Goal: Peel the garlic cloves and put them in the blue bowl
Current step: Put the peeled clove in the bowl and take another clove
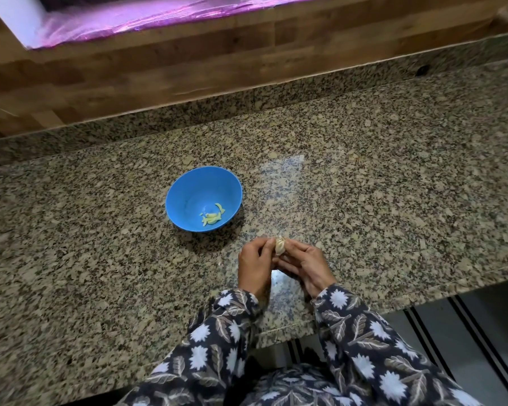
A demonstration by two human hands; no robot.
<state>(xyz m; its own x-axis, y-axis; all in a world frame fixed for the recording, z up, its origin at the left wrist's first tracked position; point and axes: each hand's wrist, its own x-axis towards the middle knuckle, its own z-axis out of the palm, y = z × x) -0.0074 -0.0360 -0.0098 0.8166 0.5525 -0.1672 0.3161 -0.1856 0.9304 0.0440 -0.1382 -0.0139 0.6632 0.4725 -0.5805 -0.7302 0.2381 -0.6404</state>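
Note:
A blue bowl [188, 189] stands on the speckled granite counter, left of and beyond my hands. Several pale yellow peeled garlic cloves [212, 217] lie at its bottom. A papery, unpeeled piece of garlic [280, 245] is pinched between the fingertips of both hands, just above the counter. My left hand [254, 265] grips it from the left and my right hand [304, 266] from the right. The fingers hide most of the garlic's underside.
The granite counter [364, 186] stretches wide to both sides, with its front edge just below my wrists. A raised granite ledge and wooden wall panel [159, 68] run along the back. A purple-lit opening [129, 16] sits above.

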